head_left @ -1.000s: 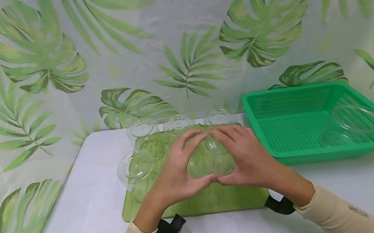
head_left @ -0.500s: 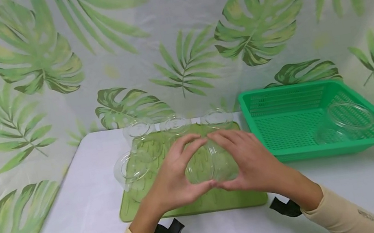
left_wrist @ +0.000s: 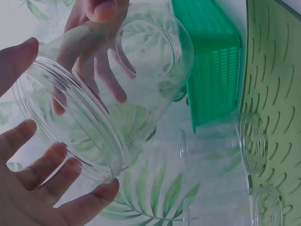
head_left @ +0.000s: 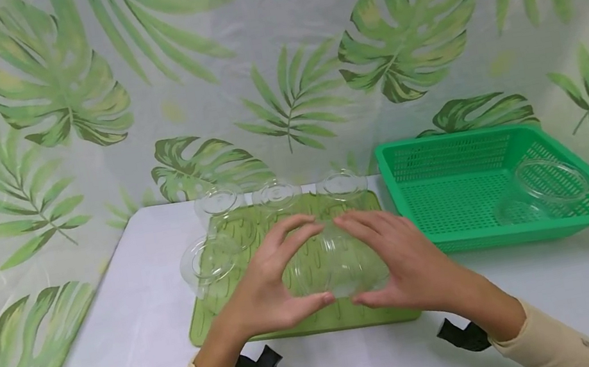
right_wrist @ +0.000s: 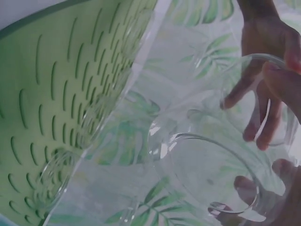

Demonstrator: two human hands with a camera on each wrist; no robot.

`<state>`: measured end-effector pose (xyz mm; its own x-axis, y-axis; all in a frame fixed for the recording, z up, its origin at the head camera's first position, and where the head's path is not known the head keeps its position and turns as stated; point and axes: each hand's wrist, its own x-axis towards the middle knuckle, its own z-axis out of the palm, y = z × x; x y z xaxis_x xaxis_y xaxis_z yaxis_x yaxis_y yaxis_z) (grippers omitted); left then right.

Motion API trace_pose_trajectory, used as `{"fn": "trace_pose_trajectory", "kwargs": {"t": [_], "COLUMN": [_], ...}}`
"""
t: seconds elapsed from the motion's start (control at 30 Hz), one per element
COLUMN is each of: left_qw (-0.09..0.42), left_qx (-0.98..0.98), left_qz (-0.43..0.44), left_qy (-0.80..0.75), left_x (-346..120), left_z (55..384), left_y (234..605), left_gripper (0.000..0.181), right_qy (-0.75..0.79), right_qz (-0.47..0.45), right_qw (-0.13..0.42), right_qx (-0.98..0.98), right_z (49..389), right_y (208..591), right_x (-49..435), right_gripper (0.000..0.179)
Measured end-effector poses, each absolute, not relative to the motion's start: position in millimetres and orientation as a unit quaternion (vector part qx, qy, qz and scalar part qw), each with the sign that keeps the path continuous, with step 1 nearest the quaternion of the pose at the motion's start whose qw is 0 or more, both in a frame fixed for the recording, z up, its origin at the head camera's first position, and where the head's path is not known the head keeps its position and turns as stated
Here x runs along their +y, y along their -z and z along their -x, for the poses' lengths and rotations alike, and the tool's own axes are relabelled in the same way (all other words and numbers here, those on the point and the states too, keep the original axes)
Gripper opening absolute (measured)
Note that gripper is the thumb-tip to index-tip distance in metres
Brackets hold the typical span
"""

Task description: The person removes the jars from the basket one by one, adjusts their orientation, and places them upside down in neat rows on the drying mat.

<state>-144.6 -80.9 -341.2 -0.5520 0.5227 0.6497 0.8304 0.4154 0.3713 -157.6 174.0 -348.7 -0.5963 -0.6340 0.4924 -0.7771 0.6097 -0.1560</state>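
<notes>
Both hands hold a clear jar lying sideways in the air above the green mat. The left hand has its fingers and thumb spread round the jar's threaded mouth. From the other side, the right hand curves its fingers and thumb round the jar's body. A small gap separates the fingertips of the two hands. In the right wrist view the jar's round base faces the camera, with the left hand seen through the clear wall.
Several clear jars stand mouth down on the mat: one at the left, others along the back edge. A green basket stands at the right, with one tilted clear jar inside. A leaf-patterned curtain hangs behind the white table.
The fingertips of the two hands, close together before, have drawn apart. The jar between them has come slightly nearer to the person. The standing jars and basket stay in place.
</notes>
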Motion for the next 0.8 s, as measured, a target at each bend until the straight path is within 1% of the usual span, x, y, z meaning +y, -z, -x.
{"fn": "trace_pose_trajectory", "kwargs": {"t": [0.13, 0.3, 0.4, 0.47, 0.67, 0.8], "left_qw": [0.215, 0.203, 0.191, 0.183, 0.183, 0.191], "left_qx": [-0.807, -0.801, -0.795, -0.79, -0.762, -0.755], "left_qz": [0.416, 0.409, 0.402, 0.394, 0.388, 0.387], "left_qy": [0.36, 0.387, 0.412, 0.432, 0.485, 0.494], "left_x": [-86, -93, -96, -97, -98, -99], "left_z": [142, 140, 138, 137, 137, 139], "left_y": [341, 341, 340, 339, 336, 336], "left_gripper": [0.086, 0.085, 0.083, 0.083, 0.082, 0.079], "right_qy": [-0.199, -0.252, -0.3, -0.345, -0.477, -0.509], "right_qz": [-0.406, -0.399, -0.383, -0.371, -0.336, -0.307], "right_qw": [0.18, 0.157, 0.148, 0.137, 0.075, 0.036], "right_qx": [-0.874, -0.867, -0.861, -0.851, -0.808, -0.803], "right_z": [154, 152, 149, 147, 146, 147], "right_y": [346, 348, 350, 352, 359, 367], "right_x": [176, 180, 184, 185, 185, 182], "right_gripper": [0.11, 0.107, 0.111, 0.116, 0.13, 0.13]}}
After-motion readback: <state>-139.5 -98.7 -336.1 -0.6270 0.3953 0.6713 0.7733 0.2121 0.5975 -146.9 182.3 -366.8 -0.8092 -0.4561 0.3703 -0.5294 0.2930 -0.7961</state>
